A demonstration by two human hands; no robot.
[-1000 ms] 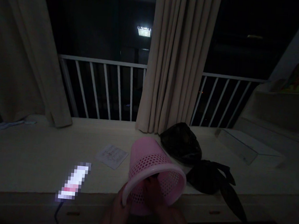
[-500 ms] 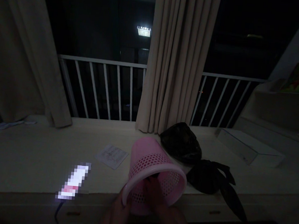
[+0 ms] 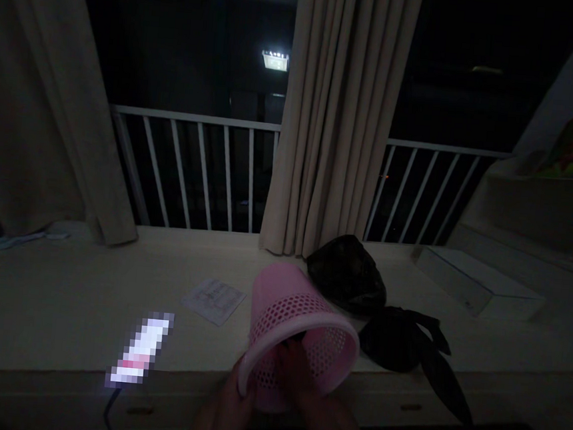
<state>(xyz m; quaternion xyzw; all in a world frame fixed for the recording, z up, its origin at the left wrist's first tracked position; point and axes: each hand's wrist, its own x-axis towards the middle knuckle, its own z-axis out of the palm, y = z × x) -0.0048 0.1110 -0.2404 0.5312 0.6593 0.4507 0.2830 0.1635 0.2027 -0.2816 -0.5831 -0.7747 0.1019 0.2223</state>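
Note:
A pink plastic wastebasket (image 3: 285, 288) with a perforated wall is tipped on the front part of the ledge, its mouth towards me. My left hand (image 3: 235, 398) is closed on the left side of its rim. Deep inside the basket is my right hand (image 3: 293, 369), fingers bent around or against something dark near the bottom. Shadow hides the fingertips and what the dark thing is. Right of the basket lie a full black plastic bag (image 3: 346, 274) and a smaller tied black bag (image 3: 390, 341), its long ends hanging over the front edge.
A printed paper (image 3: 215, 300) lies left of the basket. Nearer the edge is a lit, pixelated phone-like device (image 3: 141, 349) with a cable. A white box (image 3: 476, 282) stands at right. Behind are a beige curtain (image 3: 343, 113) and a white railing (image 3: 199, 120).
The basket's rim has shifted very slightly to the right, with my left hand still on it. My right hand stays inside, almost unmoved.

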